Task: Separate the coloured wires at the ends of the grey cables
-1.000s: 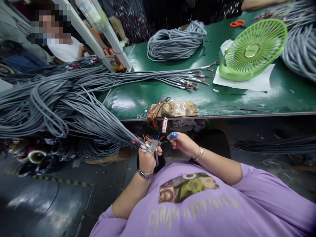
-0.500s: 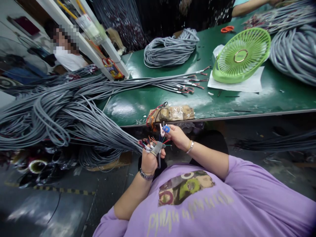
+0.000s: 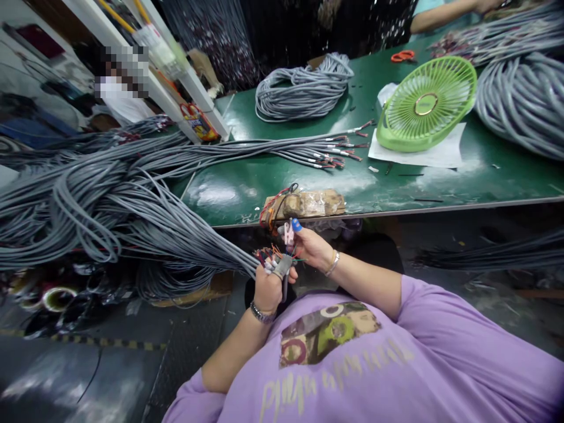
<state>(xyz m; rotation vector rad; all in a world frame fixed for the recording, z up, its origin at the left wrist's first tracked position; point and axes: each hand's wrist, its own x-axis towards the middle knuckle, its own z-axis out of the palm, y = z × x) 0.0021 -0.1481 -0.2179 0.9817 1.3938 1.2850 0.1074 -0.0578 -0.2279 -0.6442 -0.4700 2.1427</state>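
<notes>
My left hand (image 3: 269,289) is closed around the end of a bundle of grey cables (image 3: 229,251), its thumb in a grey cover. Thin coloured wires (image 3: 277,251), orange, green and dark red among them, fan out above that thumb. Just to the right, my right hand (image 3: 316,248) pinches a small pale pink clip-like piece (image 3: 289,232). A blue cover (image 3: 296,225) sits on its thumb. The fingertips of the right hand are close to the wire ends, and I cannot tell whether the pink piece touches them.
A wooden block (image 3: 312,204) with red and black wires lies at the edge of the green table (image 3: 224,197). Behind it are cut cables (image 3: 282,145), a coiled cable (image 3: 299,94), a green fan (image 3: 427,104) and orange-handled scissors (image 3: 403,56). Co-workers are at the back left and top right.
My right hand has come slightly lower and left, bringing the pink piece nearer the wires. The left hand keeps its hold on the cables. The view has shifted a little.
</notes>
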